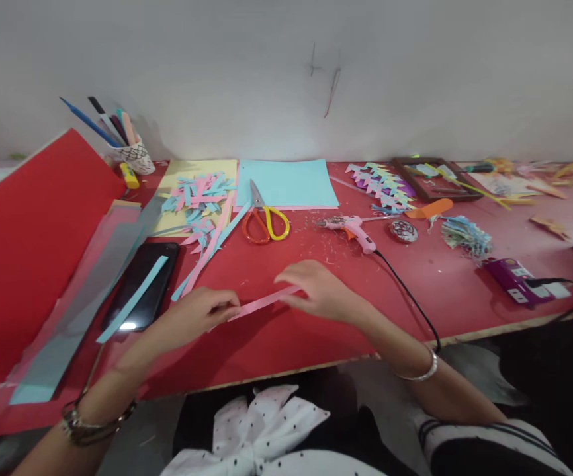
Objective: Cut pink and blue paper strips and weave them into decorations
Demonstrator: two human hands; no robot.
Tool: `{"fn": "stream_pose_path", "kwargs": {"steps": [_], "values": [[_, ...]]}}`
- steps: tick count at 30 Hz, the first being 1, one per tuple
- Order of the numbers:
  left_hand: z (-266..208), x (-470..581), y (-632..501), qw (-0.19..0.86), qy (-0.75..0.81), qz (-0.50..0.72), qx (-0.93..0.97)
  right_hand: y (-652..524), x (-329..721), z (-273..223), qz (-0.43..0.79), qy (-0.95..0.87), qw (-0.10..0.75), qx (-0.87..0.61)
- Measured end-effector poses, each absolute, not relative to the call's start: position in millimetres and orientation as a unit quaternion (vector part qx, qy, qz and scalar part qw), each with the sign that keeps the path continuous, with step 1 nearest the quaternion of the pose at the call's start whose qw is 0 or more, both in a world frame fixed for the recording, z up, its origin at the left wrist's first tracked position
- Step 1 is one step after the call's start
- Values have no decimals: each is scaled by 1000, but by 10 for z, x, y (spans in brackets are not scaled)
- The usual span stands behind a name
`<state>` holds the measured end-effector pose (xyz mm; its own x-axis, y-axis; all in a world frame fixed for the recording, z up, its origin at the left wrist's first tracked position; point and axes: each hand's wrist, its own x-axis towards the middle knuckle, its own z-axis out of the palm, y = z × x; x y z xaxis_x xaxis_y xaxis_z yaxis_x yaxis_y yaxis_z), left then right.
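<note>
A narrow pink paper strip stretches between my two hands, just above the red tabletop. My left hand pinches its left end between thumb and fingers. At the other end, my right hand has thumb and fingers closed around the strip. Beyond my hands lie scissors with one red and one yellow handle. A pink glue gun rests on its side to the right. Left of my left hand, a blue paper strip lies across a black phone. Longer pink and blue strips lie behind that hand.
Cut paper pieces are heaped on yellow paper, beside blue sheets. A red board leans at left, near a pen cup. The glue gun's black cord crosses the table's front edge. A purple power strip sits far right.
</note>
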<state>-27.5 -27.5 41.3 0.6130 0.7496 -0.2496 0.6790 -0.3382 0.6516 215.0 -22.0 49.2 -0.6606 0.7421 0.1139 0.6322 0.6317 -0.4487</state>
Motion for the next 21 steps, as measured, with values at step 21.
{"fn": "stream_pose_path", "kwargs": {"steps": [21], "values": [[377,-159,-336,2,426,15,905,-253,2221,472,341,-839,154,-394]]}}
